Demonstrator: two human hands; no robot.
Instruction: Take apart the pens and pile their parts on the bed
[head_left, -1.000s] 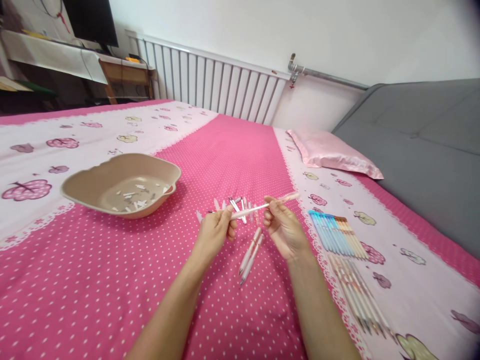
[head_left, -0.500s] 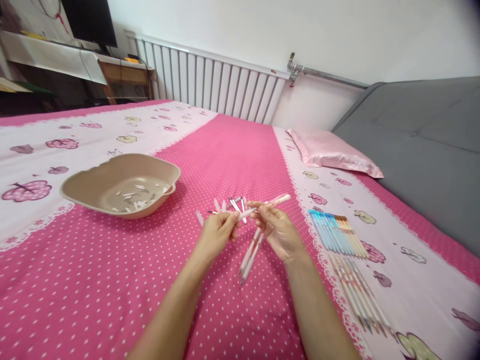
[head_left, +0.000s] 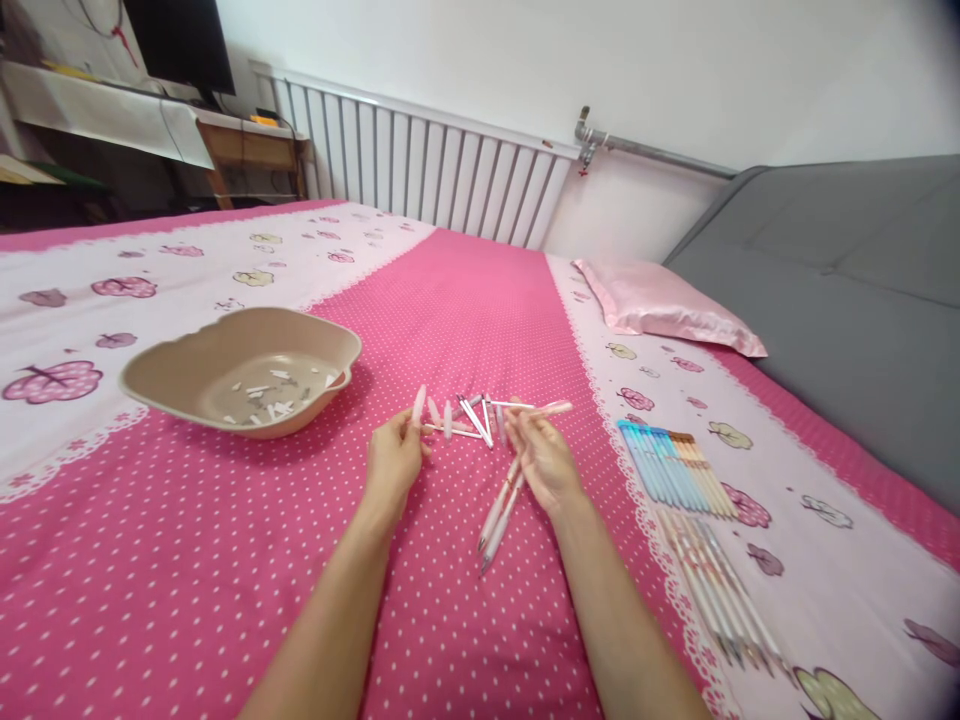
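Both hands are gripping: left hand pinching a cap, right hand pinching a barrel, loose parts lying between, bowl sitting left.

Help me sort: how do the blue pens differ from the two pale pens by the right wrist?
The blue pens form a row of many; the pale pens are two. The blue pens lie on the flowered strip, the pale pens on dotted pink beside the right hand. Both lie flat on the bedspread.

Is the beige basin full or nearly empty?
Nearly empty: the beige basin holds only a few small white pieces scattered on its bottom.
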